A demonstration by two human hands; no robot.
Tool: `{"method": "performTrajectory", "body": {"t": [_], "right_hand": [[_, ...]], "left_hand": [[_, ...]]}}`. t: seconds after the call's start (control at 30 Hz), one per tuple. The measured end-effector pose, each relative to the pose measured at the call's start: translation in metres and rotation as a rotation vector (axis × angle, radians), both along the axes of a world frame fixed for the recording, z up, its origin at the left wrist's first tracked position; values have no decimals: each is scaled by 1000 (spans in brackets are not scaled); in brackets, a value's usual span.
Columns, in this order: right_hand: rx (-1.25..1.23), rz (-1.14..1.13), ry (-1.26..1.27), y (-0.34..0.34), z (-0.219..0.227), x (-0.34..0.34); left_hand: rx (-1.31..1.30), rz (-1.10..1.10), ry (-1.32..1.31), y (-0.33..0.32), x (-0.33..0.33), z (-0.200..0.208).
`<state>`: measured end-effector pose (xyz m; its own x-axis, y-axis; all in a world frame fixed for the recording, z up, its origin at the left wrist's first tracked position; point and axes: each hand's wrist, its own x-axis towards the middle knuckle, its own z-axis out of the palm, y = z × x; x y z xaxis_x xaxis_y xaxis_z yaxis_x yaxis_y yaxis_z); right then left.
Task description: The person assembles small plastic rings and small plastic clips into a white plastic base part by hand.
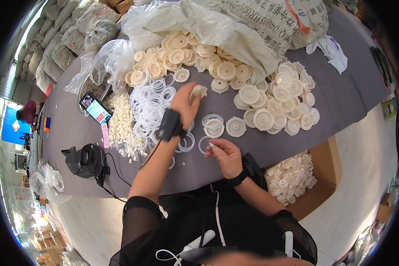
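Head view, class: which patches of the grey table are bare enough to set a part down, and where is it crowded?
Free: the grey table right of the disc pile, and the strip between the phone and the black pouch. Crowded: the clear rings and small white pieces around the left hand; the right hand holds a small piece.

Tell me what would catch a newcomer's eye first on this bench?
The heap of cream plastic discs spilling from a big sack across the grey table. In front, the left hand grips a white part above a tangle of clear rings, while the right hand pinches a small white piece.
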<state>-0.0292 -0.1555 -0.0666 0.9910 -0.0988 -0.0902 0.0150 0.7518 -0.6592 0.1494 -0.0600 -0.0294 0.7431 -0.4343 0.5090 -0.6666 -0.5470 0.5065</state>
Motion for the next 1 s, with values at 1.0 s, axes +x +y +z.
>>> {"method": "performTrajectory", "body": {"t": [1.0], "right_hand": [[-501,119,-109,17,29,-19]], "left_hand": [[-416,-180,887,91,-171,46]]}}
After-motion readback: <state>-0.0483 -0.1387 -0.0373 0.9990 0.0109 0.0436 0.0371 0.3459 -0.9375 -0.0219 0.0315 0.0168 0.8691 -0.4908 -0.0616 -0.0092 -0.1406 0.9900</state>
